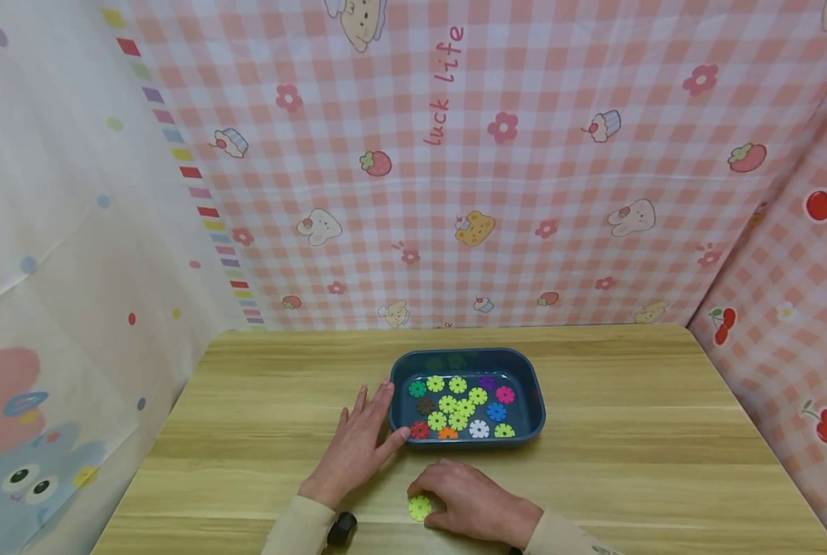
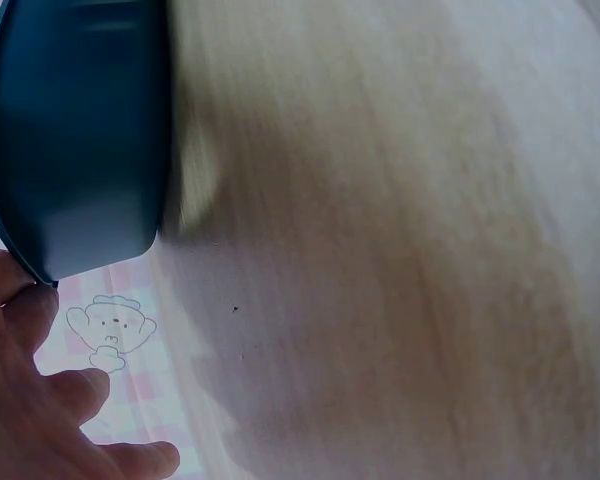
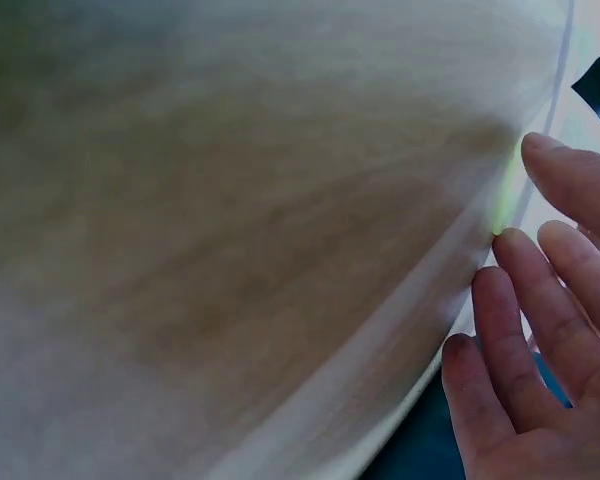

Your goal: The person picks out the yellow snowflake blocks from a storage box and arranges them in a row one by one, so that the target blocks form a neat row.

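Observation:
A dark blue tray (image 1: pixel 536 401) on the wooden table holds several notched plastic snowflake discs, many of them yellow-green. My left hand (image 1: pixel 359 443) rests against the tray's left end, its fingers extended along the rim and its thumb at the near-left corner. In the left wrist view the same hand (image 2: pixel 30 390) touches the tray (image 2: pixel 90 130) edge. In front of the tray, my right hand (image 1: pixel 472 501) pinches a yellow-green snowflake disc (image 1: pixel 419 508) by its edges, thumb opposite index finger. The right wrist view shows the disc (image 3: pixel 505 190) edge-on between those fingertips.
Inside the tray are also single discs, such as a white disc (image 1: pixel 479 428), a blue disc (image 1: pixel 496 412) and a red disc (image 1: pixel 419 430). Behind the table (image 1: pixel 628 432) hangs a pink checked cloth (image 1: pixel 524 177), with more cloth at both sides.

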Tool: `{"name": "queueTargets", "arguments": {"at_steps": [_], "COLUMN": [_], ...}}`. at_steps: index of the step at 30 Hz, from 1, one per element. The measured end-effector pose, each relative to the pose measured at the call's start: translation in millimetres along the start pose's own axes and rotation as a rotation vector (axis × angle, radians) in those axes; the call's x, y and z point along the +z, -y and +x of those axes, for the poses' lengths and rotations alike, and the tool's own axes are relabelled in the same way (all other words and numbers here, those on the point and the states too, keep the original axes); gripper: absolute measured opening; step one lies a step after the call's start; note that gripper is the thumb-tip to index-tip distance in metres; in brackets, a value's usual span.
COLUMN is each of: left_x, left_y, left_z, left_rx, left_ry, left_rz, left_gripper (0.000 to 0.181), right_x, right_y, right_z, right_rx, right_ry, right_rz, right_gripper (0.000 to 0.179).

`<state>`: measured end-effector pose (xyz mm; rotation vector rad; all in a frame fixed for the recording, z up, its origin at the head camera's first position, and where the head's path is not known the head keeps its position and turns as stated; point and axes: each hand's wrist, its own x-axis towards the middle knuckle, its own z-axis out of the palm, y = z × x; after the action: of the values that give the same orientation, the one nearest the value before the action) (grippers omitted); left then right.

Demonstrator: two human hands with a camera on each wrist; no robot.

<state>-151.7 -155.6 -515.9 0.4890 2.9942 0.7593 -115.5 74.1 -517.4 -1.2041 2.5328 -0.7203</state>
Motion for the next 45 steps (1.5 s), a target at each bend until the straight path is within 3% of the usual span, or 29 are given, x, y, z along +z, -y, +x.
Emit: {"name": "queueTargets", "arguments": {"at_steps": [5,12,19,23,27,35,45], "left_x": [-0.3,-0.2,-0.6,-0.9,-1.0,-0.8,0.1], "left_y": [0.1,0.2,0.5,0.5,0.4,1.2,1.8], "left_z": [-0.5,-0.2,-0.2,0.2,0.7,0.6,0.3], "left_rx": [0.005,0.012,0.011,0.008,0.000,0.004,0.017], "left_ry": [-0.004,-0.013,-0.012,-0.012,-0.005,-0.003,0.000], "left_rz": [0.000,0.005,0.003,0.002,-0.001,0.000,-0.006], "left_gripper": [0.081,0.080,0.081,0.081,0.080,0.081,0.083], "right_x": [-10,-32,-60,-79,-97,-120,-142], "right_y": [6,11,6,1,-5,-19,-31], "right_z": [-7.2,-20.4,-25.2,-22.7,-20.6,-11.2,9.2], "right_rx": [0.002,-0.031,-0.151,-0.141,-0.083,-0.066,0.037], "right_ry": [-0.016,-0.100,-0.368,-0.465,-0.467,-0.439,-0.336], "right_rz": [0.050,0.145,0.080,0.042,0.056,0.072,0.100], "right_gripper": [0.032,0.022,0.016,0.013,0.014,0.016,0.019]}}
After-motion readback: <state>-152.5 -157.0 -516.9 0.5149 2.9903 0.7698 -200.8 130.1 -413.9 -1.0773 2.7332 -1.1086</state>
